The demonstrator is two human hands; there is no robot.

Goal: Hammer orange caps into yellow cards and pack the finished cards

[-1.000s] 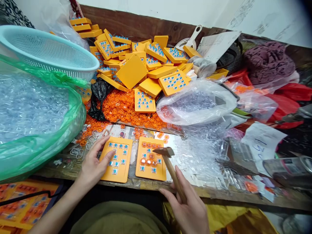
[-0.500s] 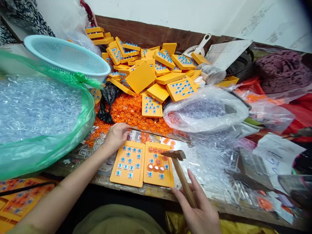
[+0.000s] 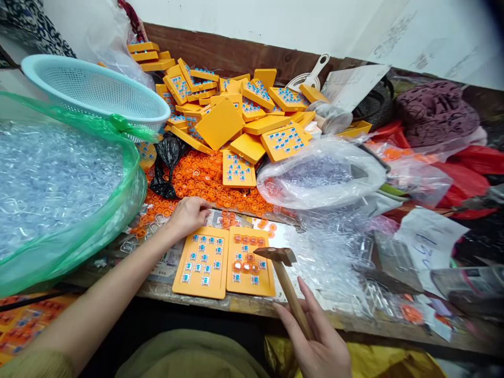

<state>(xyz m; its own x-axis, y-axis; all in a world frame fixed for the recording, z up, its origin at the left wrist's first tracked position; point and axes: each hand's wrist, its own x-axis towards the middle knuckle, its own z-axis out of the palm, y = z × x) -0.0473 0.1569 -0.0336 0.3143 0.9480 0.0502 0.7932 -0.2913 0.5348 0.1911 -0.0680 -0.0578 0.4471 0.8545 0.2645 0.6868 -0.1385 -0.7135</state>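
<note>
My right hand point(image 3: 317, 336) is closed around the wooden handle of a hammer point(image 3: 292, 296). Its dark metal head hovers over the upper right edge of the right-hand yellow board point(image 3: 244, 287). That board carries blue-centred clear switches, several covered by orange caps point(image 3: 246, 268). To its left lies a similar yellow board point(image 3: 199, 290), whose switches are all uncapped. Just beyond this board's top left corner is my left hand point(image 3: 191, 215), fingers curled together beside loose orange rings; whatever is between its fingertips is hidden.
Behind, a heap of yellow boards point(image 3: 220, 123) rises over a pile of orange rings point(image 3: 199, 176). A green bag point(image 3: 134, 186) of clear pieces and a blue colander point(image 3: 94, 89) occupy the left. On the right are a clear plastic bag point(image 3: 321, 197) and loose clear parts point(image 3: 334, 247).
The view has turned slightly right, so things appear shifted left. The hammer head sits a little lower relative to the right-hand board. My left hand stays near the same spot.
</note>
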